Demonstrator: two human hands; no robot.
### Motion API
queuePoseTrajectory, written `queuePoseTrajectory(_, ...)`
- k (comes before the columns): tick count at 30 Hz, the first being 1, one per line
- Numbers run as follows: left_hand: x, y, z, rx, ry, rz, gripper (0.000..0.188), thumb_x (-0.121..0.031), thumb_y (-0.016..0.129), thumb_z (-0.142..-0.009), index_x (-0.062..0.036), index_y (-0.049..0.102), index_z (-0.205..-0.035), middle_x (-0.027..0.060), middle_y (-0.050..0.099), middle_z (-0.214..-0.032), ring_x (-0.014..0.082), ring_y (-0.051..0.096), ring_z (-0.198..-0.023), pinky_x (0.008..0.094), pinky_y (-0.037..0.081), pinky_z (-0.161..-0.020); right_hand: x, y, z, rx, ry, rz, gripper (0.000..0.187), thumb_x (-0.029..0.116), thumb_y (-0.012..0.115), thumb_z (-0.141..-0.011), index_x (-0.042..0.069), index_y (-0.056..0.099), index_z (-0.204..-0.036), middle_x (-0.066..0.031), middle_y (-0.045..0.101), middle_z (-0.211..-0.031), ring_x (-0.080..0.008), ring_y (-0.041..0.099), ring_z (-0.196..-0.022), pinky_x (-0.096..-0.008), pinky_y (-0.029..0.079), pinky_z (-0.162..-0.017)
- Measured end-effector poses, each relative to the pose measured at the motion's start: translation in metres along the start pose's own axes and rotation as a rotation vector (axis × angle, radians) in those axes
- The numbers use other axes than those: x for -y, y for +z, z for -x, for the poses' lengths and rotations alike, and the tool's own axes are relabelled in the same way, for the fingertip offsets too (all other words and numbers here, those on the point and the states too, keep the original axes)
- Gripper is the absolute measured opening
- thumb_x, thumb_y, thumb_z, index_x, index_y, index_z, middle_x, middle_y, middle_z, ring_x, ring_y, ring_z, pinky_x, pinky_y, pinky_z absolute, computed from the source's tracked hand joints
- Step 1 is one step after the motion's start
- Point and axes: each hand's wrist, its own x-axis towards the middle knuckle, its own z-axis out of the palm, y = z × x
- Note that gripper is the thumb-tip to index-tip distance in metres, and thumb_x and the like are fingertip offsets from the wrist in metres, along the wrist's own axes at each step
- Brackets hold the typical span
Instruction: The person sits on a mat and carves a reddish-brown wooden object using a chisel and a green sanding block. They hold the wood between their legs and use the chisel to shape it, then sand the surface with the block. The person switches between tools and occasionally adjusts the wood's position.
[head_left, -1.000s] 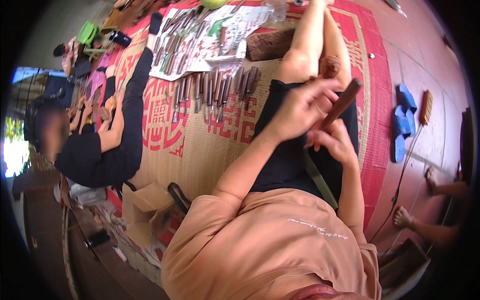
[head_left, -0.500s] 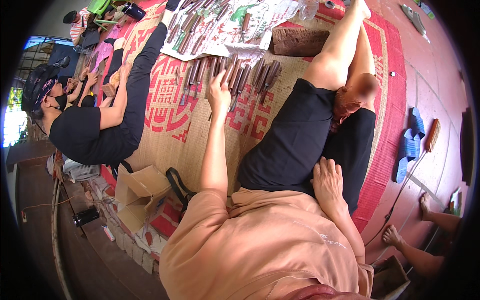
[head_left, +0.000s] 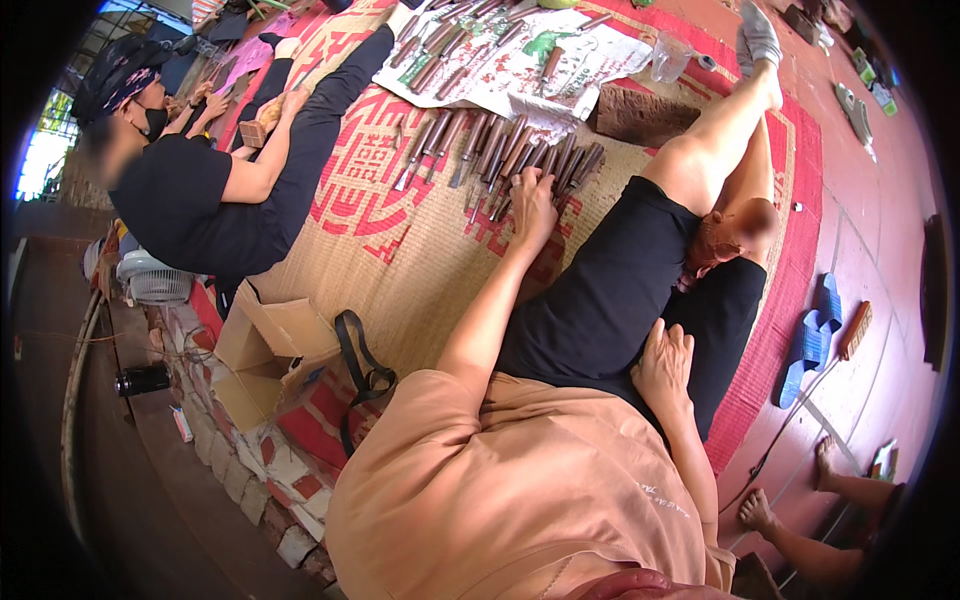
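Right hand rests on the black shorts, fingers bent, knuckles up. No object shows in it; cannot tell what, if anything, lies under the palm. It probably just rests there.

Carved wooden figure sits between the legs, around knee level, no hand on it. Legs appear to serve as a clamp, keeping it upright and within reach.

Left hand reaches over the mat to the near row of chisels. Fingers partly bent, tips at the dark handles; cannot tell whether they close on one. Row is roughly side by side, handles away, blades toward the person; presumably spread so that each can be told apart.

Beyond the row, more chisels lie on a printed sheet, likely put down to keep them together. Wood block stands beside the sheet's right edge.

Containers, near to far:
– Cardboard box, beside the person's left, flaps open; contents not readable from here.
– Clear plastic container, past the block; see-through, contents cannot be told.
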Motion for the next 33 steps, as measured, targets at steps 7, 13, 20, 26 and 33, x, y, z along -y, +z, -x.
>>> queuePoseTrajectory(7,-0.007,-0.017,0.028,0.005,0.037,0.197,0.017,-0.001,0.068,-0.075,-0.0015,0.074,-0.091,0.0147,0.064,-0.086,0.0364,0.06,-0.087,0.0461,0.05,-0.076,-0.003,-0.006,0.0,0.065,0.042,-0.049,0.061,0.007,0.078,-0.054,-0.001,0.05,-0.108,-0.0134,0.063,-0.088,-0.0313,0.056,-0.089,-0.0426,0.038,-0.076)
queuePoseTrajectory(13,-0.01,-0.031,0.045,0.169,-0.09,0.322,0.013,-0.008,0.068,-0.081,-0.0052,0.074,-0.092,0.0137,0.069,-0.09,0.035,0.066,-0.088,0.0424,0.053,-0.077,-0.013,-0.016,0.006,0.058,0.108,-0.081,0.064,0.01,0.078,-0.06,0.0,0.051,-0.118,-0.0163,0.065,-0.094,-0.0328,0.058,-0.095,-0.0438,0.042,-0.08)
queuePoseTrajectory(20,-0.026,-0.054,0.008,0.106,-0.235,0.545,0.018,-0.009,0.069,-0.087,-0.005,0.072,-0.104,0.0114,0.073,-0.09,0.0216,0.071,-0.081,0.0307,0.054,-0.074,-0.026,-0.058,0.051,0.05,0.322,-0.264,0.061,0.005,0.072,-0.063,0.001,0.051,-0.12,-0.0165,0.059,-0.088,-0.0329,0.056,-0.09,-0.0423,0.046,-0.08)
queuePoseTrajectory(26,-0.174,-0.027,-0.099,-0.079,0.298,0.824,0.025,-0.007,0.068,-0.085,-0.0034,0.068,-0.11,0.0124,0.07,-0.092,0.0207,0.069,-0.081,0.0323,0.055,-0.068,-0.036,-0.079,0.095,0.06,0.655,-0.944,0.061,-0.001,0.068,-0.064,0.003,0.051,-0.122,-0.0018,0.05,-0.083,-0.0123,0.047,-0.073,-0.0246,0.038,-0.068)
queuePoseTrajectory(33,-0.27,0.153,-0.119,0.276,0.546,0.311,0.035,-0.007,0.053,-0.084,0.0139,0.058,-0.112,0.0274,0.063,-0.107,0.0338,0.06,-0.102,0.0451,0.047,-0.094,-0.049,-0.064,0.127,-0.281,0.718,-1.343,0.065,0.009,0.071,-0.061,0.002,0.05,-0.123,-0.001,0.053,-0.085,-0.011,0.051,-0.076,-0.0224,0.04,-0.067)
